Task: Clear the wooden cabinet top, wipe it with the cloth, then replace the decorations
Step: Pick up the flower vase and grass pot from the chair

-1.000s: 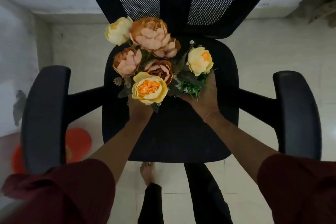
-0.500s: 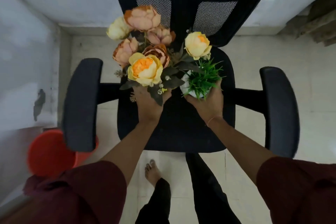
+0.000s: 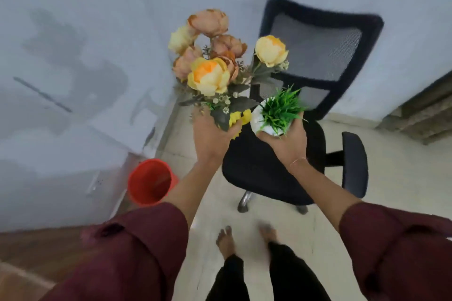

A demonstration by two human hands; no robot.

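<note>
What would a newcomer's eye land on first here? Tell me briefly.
The flower bouquet, peach and yellow blooms in a yellow vase, held up at centre by the left hand. Beside it, the right hand holds a small grass plant in a white pot, above the black office chair. An orange bucket stands lower left.

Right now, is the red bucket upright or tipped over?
Upright: the red bucket stands on the floor with its open mouth facing up.

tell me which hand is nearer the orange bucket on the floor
Left. The left hand, holding the flower bouquet, is above and just right of the orange bucket; the right hand, holding the small grass pot, is farther right over the chair.
</note>
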